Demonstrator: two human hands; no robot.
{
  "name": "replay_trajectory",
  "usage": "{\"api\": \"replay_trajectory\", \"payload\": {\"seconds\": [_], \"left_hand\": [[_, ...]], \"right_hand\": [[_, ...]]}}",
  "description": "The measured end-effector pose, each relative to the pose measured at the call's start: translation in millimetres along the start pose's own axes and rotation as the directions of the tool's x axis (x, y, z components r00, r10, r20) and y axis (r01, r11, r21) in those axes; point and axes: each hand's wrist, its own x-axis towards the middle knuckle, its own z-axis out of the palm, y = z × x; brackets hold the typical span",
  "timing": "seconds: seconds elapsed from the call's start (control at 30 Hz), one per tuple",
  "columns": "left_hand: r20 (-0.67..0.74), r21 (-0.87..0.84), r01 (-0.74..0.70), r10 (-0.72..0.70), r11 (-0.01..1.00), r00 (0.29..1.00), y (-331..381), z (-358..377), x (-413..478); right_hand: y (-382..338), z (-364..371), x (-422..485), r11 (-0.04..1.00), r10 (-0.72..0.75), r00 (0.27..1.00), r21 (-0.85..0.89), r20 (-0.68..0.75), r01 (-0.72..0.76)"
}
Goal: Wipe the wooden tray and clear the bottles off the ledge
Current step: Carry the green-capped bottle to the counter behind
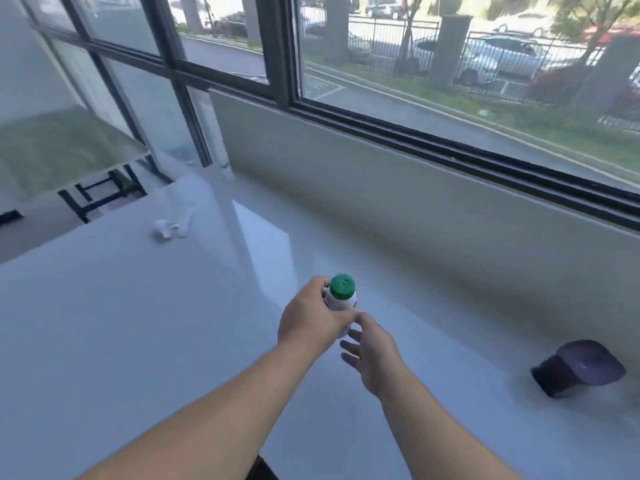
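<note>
Indoors, a person stands at a glossy white ledge (104, 323) that runs under a large window (450, 81), seen from their own head looking down. Toward the ledge's far left edge lies a crumpled white tissue (171, 228). Near the middle of the ledge, the left hand (310, 317) is wrapped around a small white bottle with a green cap (342, 294), fingers curled closed on its body, the bottle upright. Just to its right, the right hand (372, 353) is spread loosely open and holds nothing, its fingertips close to the bottle's lower part; whether they touch it cannot be told. Near the ledge's right edge sits a dark purple cap (581, 367), well apart from the hands. No wooden tray is visible. The surface looks slick, so a loose one-handed hold could probably let the bottle slip and tip over.
</note>
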Motion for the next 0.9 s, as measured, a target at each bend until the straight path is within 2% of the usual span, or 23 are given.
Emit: {"api": "replay_trajectory", "payload": {"seconds": [0.23,0.5,0.7,0.9], "left_hand": [[-0.229,-0.059,0.149,-0.159,0.987,0.960,-124.0,-199.6,-45.2],[-0.427,-0.190,0.325,-0.376,0.926,0.822,-279.6,-383.0,-139.2],[-0.527,-0.275,0.440,-0.517,0.855,0.674,-387.4,-459.8,-215.5],[-0.546,-0.356,0.522,-0.626,0.775,0.557,-468.4,-488.7,-277.7]], "right_hand": [[66.3,210.8,-59.8,0.971,0.026,0.976,-0.237,0.217,0.027],[174.8,409.9,-134.3,0.906,0.159,0.892,-0.422,0.424,0.039],[273.5,517.6,-166.7,0.840,0.309,0.808,-0.542,0.502,0.016],[363.1,579.8,-189.0,0.763,0.429,0.757,-0.646,0.493,-0.011]]}}
